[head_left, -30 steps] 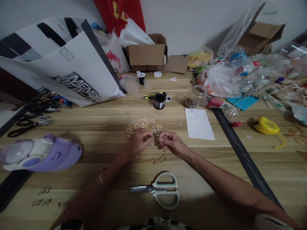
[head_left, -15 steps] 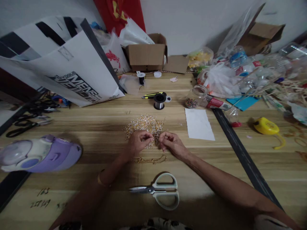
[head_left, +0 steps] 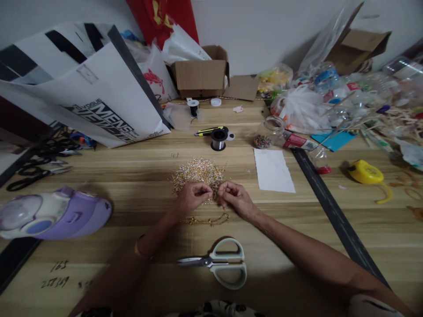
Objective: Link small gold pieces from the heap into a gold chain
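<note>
As the left hand (head_left: 192, 197) and right hand (head_left: 238, 201) curl beside the glittering pile (head_left: 198, 168), any grasp cannot be discerned. A gold-coloured chain (head_left: 211, 221) lies nearby.

A paper bag (head_left: 115, 101) is standing at the left, with black scissors (head_left: 35, 176) and a purple container (head_left: 82, 211) lying nearby on the tabletop (head_left: 132, 169). Handwritten figures (head_left: 55, 281), 165 and 258369, are showing below the container. At the back, a cardboard box (head_left: 201, 78) is sitting in front of a red bag (head_left: 178, 22). 2 spools (head_left: 218, 141) are standing upright, the nearer beside a yellow cutter (head_left: 205, 131). A jar (head_left: 274, 127) is holding multicoloured bits (head_left: 263, 141); white paper (head_left: 274, 171) is lying near it. Rightward, a tape measure (head_left: 365, 171) is resting, and plastic bottles (head_left: 327, 77) are crowding the far corner.
</note>
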`<state>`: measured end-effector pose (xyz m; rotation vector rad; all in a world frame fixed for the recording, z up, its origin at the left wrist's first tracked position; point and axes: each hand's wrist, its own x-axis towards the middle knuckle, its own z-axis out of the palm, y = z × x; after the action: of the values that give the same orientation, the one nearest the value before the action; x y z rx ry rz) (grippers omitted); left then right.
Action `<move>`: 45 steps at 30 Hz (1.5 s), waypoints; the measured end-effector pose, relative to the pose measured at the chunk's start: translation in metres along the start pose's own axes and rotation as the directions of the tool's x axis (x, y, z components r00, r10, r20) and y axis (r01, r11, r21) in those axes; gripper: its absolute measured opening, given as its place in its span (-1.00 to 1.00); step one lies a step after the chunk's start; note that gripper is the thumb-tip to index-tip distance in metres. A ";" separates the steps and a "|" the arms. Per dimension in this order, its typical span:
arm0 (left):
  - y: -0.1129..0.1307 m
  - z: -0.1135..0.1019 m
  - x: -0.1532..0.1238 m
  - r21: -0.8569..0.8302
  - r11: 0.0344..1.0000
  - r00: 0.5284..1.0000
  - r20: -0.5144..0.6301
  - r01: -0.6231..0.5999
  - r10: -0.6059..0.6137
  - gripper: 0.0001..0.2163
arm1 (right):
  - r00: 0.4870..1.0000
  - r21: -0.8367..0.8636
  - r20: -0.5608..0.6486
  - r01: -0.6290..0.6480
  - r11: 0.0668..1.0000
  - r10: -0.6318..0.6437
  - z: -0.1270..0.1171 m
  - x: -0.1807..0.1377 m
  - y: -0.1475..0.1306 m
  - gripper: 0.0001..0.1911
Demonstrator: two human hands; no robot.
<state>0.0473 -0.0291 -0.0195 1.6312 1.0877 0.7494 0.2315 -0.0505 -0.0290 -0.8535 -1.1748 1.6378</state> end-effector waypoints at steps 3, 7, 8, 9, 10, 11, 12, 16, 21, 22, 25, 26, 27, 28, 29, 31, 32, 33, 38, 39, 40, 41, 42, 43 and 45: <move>0.001 0.000 0.000 0.000 1.000 1.000 -0.001 0.000 0.000 -0.88 | 1.000 -0.011 -0.003 -0.006 1.000 0.006 0.001 0.000 -0.001 -0.74; 0.003 0.000 0.000 -0.007 1.000 1.000 -0.008 0.022 -0.022 -0.89 | 1.000 -0.013 0.001 0.007 1.000 -0.007 0.001 0.000 -0.001 -0.74; 0.003 0.000 0.000 -0.005 1.000 1.000 -0.012 0.025 -0.025 -0.89 | 1.000 -0.015 0.001 0.011 1.000 -0.011 0.001 0.000 -0.001 -0.74; 0.003 0.000 0.000 -0.004 1.000 1.000 -0.014 0.024 -0.024 -0.89 | 1.000 -0.015 0.003 0.012 1.000 -0.012 0.001 -0.001 0.000 -0.74; 0.002 0.000 0.000 -0.003 1.000 1.000 -0.015 0.019 -0.019 -0.89 | 1.000 -0.017 0.004 0.013 1.000 -0.013 0.001 -0.001 0.000 -0.74; 0.001 0.000 0.000 -0.004 1.000 1.000 -0.013 0.014 -0.014 -0.89 | 1.000 -0.020 0.005 0.014 1.000 -0.013 0.001 -0.001 -0.001 -0.75; 0.000 0.000 0.000 -0.006 1.000 1.000 -0.012 0.009 -0.009 -0.90 | 1.000 -0.022 0.003 0.014 1.000 -0.014 0.001 -0.001 -0.001 -0.75; -0.001 0.000 0.000 -0.005 1.000 1.000 -0.012 0.001 -0.001 -0.91 | 1.000 -0.021 -0.011 0.014 1.000 -0.014 0.002 -0.001 -0.001 -0.74; 0.001 0.000 0.001 0.004 1.000 1.000 -0.019 -0.005 0.005 -0.91 | 1.000 -0.021 -0.012 0.009 1.000 -0.009 0.002 0.000 -0.003 -0.72; 0.001 0.000 0.001 0.008 1.000 1.000 -0.018 -0.005 0.005 -0.91 | 1.000 -0.024 -0.015 0.008 1.000 -0.008 0.002 0.000 -0.003 -0.72; 0.003 0.000 0.001 0.009 1.000 1.000 -0.024 -0.004 0.004 -0.91 | 1.000 -0.032 -0.015 0.008 0.999 -0.008 0.002 -0.001 -0.003 -0.71; 0.004 0.000 0.001 0.007 1.000 1.000 -0.024 0.000 0.000 -0.91 | 1.000 -0.033 -0.014 0.010 0.999 -0.010 0.002 -0.001 -0.002 -0.71; 0.004 0.000 0.001 0.005 1.000 1.000 -0.025 0.005 -0.005 -0.91 | 1.000 -0.033 -0.011 0.012 0.999 -0.013 0.002 -0.001 -0.002 -0.70; 0.005 0.000 0.001 0.002 1.000 0.999 -0.030 0.012 -0.012 -0.91 | 1.000 -0.033 -0.010 0.015 0.999 -0.015 0.002 -0.001 -0.002 -0.70; 0.006 0.000 0.001 -0.001 1.000 0.999 -0.035 0.018 -0.018 -0.91 | 1.000 -0.033 -0.008 0.017 0.999 -0.017 0.002 -0.001 -0.002 -0.70; 0.007 0.001 0.001 -0.006 1.000 0.999 -0.039 0.019 -0.019 -0.91 | 1.000 -0.036 -0.009 0.017 0.999 -0.017 0.002 -0.001 -0.003 -0.69; 0.007 0.001 0.001 -0.006 1.000 0.999 -0.039 0.020 -0.020 -0.91 | 1.000 -0.038 -0.011 0.016 0.999 -0.016 0.002 -0.001 -0.003 -0.69; 0.008 0.001 0.000 -0.005 1.000 0.999 -0.037 0.020 -0.020 -0.91 | 1.000 -0.040 -0.014 0.014 0.999 -0.015 0.003 -0.001 -0.003 -0.69; 0.005 0.001 0.000 0.011 1.000 0.999 -0.043 0.000 0.000 -0.92 | 1.000 -0.043 -0.014 0.008 0.999 -0.009 0.003 -0.001 -0.002 -0.70; 0.005 0.001 0.000 0.013 1.000 0.999 -0.042 -0.007 0.008 -0.92 | 1.000 -0.044 -0.015 0.006 0.999 -0.007 0.003 -0.001 -0.002 -0.70; 0.004 0.001 0.000 0.015 1.000 0.999 -0.041 -0.012 0.013 -0.92 | 1.000 -0.044 -0.017 0.004 0.999 -0.005 0.003 -0.001 -0.002 -0.70; 0.004 0.002 0.000 0.017 1.000 0.999 -0.040 -0.014 0.015 -0.92 | 1.000 -0.043 -0.019 0.003 0.999 -0.004 0.003 -0.001 -0.002 -0.70; 0.004 0.002 0.000 0.018 1.000 0.999 -0.039 -0.015 0.015 -0.92 | 1.000 -0.041 -0.020 0.003 0.999 -0.004 0.003 -0.001 -0.002 -0.70; 0.004 0.002 0.000 0.018 1.000 0.999 -0.039 -0.013 0.014 -0.92 | 1.000 -0.037 -0.017 0.002 0.999 -0.003 0.004 -0.001 -0.002 -0.70; 0.006 0.002 0.000 0.013 1.000 0.999 -0.040 -0.012 0.012 -0.93 | 1.000 -0.030 -0.013 0.001 1.000 -0.002 0.004 -0.001 -0.003 -0.69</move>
<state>0.0503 -0.0307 -0.0143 1.6412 1.1139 0.7870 0.2293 -0.0523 -0.0250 -0.8810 -1.1936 1.6147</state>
